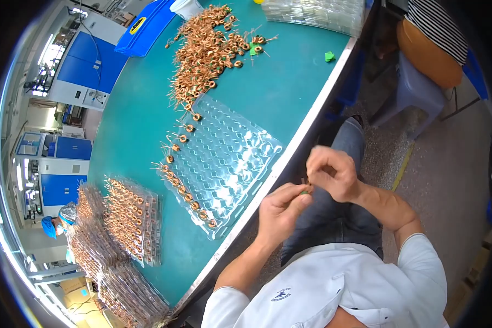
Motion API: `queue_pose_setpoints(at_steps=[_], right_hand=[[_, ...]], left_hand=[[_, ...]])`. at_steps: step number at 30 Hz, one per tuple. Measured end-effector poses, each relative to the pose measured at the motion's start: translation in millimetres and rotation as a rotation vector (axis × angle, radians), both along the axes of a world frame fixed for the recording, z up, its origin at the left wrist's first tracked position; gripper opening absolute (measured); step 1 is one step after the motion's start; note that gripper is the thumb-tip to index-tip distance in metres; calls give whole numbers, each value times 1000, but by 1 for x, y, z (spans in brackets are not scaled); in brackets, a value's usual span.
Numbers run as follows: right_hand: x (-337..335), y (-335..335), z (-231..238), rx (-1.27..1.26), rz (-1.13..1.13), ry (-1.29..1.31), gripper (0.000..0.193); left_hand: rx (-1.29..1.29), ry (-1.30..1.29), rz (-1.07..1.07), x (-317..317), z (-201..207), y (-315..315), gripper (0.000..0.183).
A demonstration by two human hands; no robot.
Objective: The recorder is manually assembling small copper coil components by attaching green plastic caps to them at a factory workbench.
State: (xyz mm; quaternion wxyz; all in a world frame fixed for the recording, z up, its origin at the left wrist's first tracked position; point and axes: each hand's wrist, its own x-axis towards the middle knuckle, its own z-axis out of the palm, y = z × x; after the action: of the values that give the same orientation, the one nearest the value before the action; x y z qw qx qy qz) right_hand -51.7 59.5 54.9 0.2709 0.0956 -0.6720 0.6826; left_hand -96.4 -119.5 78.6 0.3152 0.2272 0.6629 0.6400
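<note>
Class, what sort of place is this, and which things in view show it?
Probably a factory workshop for small parts: a heap of copper-coloured coils lies on a green table, filled trays are stacked there too, and blue-and-white cabinets stand beyond.

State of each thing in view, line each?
Left hand: pinching the coil
Coil: held
Right hand: curled beside it, grip unclear
Clear tray: partly filled, along left edge
Coil pile: loose, heaped
Loaded trays: stacked
Far clear trays: stacked
Stool: occupied
</note>
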Motion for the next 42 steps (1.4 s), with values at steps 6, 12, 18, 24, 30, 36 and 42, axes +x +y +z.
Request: queue_pose_setpoints(at_steps=[6, 12, 18, 24, 30, 36, 42], right_hand=[[-160, 70, 6, 451, -499, -13, 19], [-270, 145, -24, 1166, -437, -224, 42], [-277, 134, -11, 1156, -376, -177, 20], [-254, 146, -15, 982, -506, -211, 12], [-183, 134, 5, 311, -206, -339, 17], [-88, 80, 22, 50, 68, -359, 61], [-12, 62, 11, 278, 43, -395, 25]], left_hand=[[-133, -41, 330, -36, 28, -73, 26], [-121, 435, 624, -129, 49, -111, 6], [-636, 760, 678, -198, 43, -137, 13], [-900, 696, 578, -230, 50, -134, 17], [-1046, 707, 478, -240, 43, -136, 16], [-1124, 1077, 481, -234, 16, -148, 25], [-317, 910, 140, -82, 42, 6, 34]])
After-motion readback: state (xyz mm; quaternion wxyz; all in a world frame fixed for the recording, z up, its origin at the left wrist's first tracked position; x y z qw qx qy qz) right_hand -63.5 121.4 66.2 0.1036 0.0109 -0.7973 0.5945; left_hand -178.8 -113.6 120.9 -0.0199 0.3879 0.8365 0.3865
